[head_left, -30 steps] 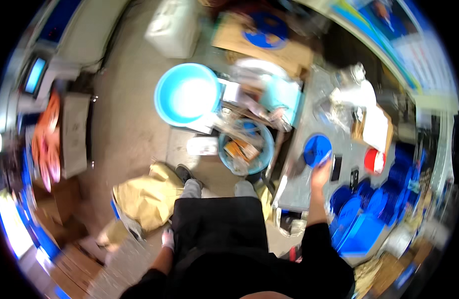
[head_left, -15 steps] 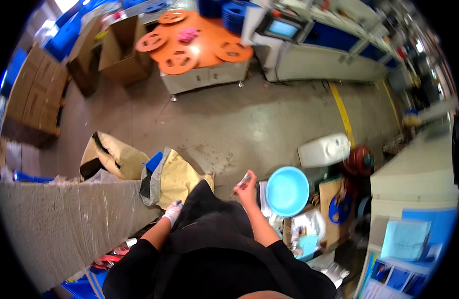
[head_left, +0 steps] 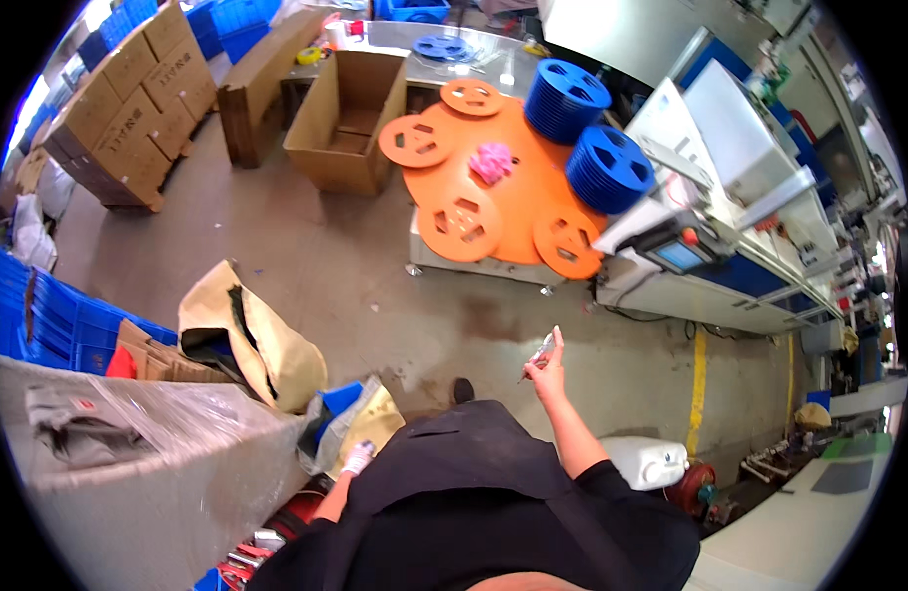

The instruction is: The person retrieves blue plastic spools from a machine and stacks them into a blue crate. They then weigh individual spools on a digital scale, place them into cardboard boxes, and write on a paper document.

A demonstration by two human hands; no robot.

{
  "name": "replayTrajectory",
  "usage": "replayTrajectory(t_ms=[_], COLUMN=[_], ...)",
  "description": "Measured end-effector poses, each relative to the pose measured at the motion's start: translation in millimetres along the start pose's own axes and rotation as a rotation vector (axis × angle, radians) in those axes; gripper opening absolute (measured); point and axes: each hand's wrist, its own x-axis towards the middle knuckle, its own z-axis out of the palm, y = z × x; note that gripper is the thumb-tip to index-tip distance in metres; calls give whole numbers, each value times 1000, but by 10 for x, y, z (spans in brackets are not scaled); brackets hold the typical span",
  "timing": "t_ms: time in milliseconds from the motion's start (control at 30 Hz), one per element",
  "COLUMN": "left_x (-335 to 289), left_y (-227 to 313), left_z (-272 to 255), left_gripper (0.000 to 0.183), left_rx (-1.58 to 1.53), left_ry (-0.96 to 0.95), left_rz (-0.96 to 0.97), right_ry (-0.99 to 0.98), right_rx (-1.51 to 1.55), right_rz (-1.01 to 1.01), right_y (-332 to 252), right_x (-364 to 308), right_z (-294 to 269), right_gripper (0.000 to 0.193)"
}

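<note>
Out in front of my body, my right hand is closed round a small, slim silvery tool with dark parts; its exact kind is too small to tell. My left hand wears a whitish glove and hangs low by my left side, over the edge of a beige sack with a grey side. Its fingers are too small and bunched to read. Something blue sticks out of that sack. Beyond it a larger beige bag stands with its dark mouth open.
Ahead is an orange lobed table carrying orange discs, a pink bundle and stacked blue reels. An open carton stands left of it, a machine with a screen right. A white jug is near my right elbow.
My view has swung up and I have moved forward, so the orange table is nearer. The light blue basin has left view. My right hand still grips the silvery tool.
</note>
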Motion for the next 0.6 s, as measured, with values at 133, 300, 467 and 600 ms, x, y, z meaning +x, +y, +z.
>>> replayTrajectory(t_ms=[133, 300, 467, 600], left_x=[-152, 619, 1789, 2613], left_y=[1294, 919, 376, -45], left_z=[-898, -1792, -3086, -4283], left_gripper=[26, 24, 22, 22], left_rx=[-577, -624, -596, 68], left_ry=[346, 404, 514, 606], left_rz=[-374, -472, -463, -55], right_ry=[-272, -500, -646, -502], right_rx=[-230, -255, 117, 379], right_rz=[-107, -134, 44, 431], right_y=[-661, -1180, -1608, -2286], right_x=[990, 2177, 2987, 3510], right_z=[786, 2311, 4155, 5147], right_gripper=[106, 99, 22, 26])
